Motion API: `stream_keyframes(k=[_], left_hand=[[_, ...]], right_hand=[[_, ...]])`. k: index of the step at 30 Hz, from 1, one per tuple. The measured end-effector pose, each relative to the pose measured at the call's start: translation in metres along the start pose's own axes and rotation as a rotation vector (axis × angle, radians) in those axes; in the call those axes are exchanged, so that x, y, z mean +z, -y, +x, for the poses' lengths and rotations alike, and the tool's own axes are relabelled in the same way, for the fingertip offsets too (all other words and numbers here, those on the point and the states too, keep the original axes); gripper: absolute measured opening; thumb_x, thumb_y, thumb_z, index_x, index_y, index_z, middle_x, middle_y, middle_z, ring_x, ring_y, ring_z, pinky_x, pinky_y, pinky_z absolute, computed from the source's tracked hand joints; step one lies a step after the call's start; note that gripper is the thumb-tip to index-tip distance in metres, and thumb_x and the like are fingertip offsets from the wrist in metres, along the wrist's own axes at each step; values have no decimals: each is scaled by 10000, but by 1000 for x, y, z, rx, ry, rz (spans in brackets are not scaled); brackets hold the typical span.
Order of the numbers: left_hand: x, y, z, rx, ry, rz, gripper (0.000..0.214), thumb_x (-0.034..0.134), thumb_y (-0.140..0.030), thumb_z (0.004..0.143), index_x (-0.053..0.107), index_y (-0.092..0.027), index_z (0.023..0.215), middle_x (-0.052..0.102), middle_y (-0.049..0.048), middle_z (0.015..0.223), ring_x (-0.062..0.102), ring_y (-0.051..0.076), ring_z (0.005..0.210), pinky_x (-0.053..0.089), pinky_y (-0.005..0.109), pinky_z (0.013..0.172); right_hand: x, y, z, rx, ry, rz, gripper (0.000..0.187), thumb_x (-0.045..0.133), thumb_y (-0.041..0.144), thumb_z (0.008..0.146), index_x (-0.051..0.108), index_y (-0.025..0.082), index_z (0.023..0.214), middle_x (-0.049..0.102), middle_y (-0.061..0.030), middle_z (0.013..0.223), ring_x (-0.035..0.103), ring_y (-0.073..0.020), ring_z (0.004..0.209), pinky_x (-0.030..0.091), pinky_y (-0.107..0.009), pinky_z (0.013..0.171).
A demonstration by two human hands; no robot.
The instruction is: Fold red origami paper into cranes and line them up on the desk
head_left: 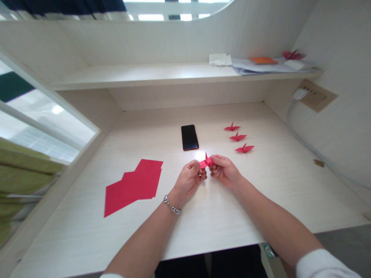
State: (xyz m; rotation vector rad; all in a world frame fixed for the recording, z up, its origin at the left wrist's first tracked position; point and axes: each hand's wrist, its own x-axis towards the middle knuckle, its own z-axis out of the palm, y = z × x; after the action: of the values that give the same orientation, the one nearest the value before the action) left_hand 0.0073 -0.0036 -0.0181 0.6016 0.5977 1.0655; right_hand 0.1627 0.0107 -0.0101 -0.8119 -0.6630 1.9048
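Observation:
Between my two hands, just above the desk, is a red paper crane point(207, 161) with one thin point sticking up. My left hand point(189, 175) pinches its left wing between thumb and fingers. On the other side, my right hand point(226, 172) grips the right wing the same way; the fingertips cover part of the paper. Three finished red cranes stand in a short column beyond my right hand: a far crane point(232, 127), a middle crane point(238, 137) and a near crane point(244, 148). Overlapping red paper sheets point(133, 185) lie flat to the left of my left hand.
A black phone point(189, 137) lies beyond my hands on the desk point(203, 227). The shelf point(145, 75) above holds papers point(261, 66), an orange packet point(263, 60) and another folded red piece point(293, 55). A white cable point(301, 141) runs from the wall socket point(317, 96) on the right.

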Motion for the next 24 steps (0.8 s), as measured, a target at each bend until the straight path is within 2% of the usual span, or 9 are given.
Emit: stream_keyframes(k=[11, 16, 20, 24], left_hand=[[3, -2, 1, 31, -51, -18, 484, 748, -583, 640, 542, -145, 649, 541, -10, 615, 539, 109, 597, 454, 243, 584], [2, -7, 0, 36, -75, 15, 510, 690, -632, 687, 511, -157, 643, 572, 3, 662, 542, 108, 584, 447, 237, 554], [3, -9, 0, 42, -89, 149, 369, 706, -510, 753, 579, -164, 767, 596, 7, 703, 544, 104, 586, 420, 221, 536], [4, -7, 1, 61, -137, 211, 287, 760, -379, 726, 578, -158, 715, 582, -1, 672, 535, 98, 583, 426, 223, 562]], right_hand=[[1, 0, 0, 28, -8, 16, 302, 780, 388, 703, 570, 172, 682, 537, 44, 543, 439, -61, 439, 320, -190, 410], [-2, 1, 2, -11, -44, 15, 310, 787, 392, 696, 567, 174, 688, 520, 52, 525, 431, -60, 426, 311, -190, 401], [-2, 0, 3, -2, -58, -22, 308, 789, 396, 696, 576, 174, 703, 533, 51, 530, 442, -63, 424, 314, -194, 405], [-3, 0, 6, 10, -85, -9, 351, 760, 474, 708, 574, 176, 697, 542, 45, 534, 439, -67, 421, 326, -203, 413]])
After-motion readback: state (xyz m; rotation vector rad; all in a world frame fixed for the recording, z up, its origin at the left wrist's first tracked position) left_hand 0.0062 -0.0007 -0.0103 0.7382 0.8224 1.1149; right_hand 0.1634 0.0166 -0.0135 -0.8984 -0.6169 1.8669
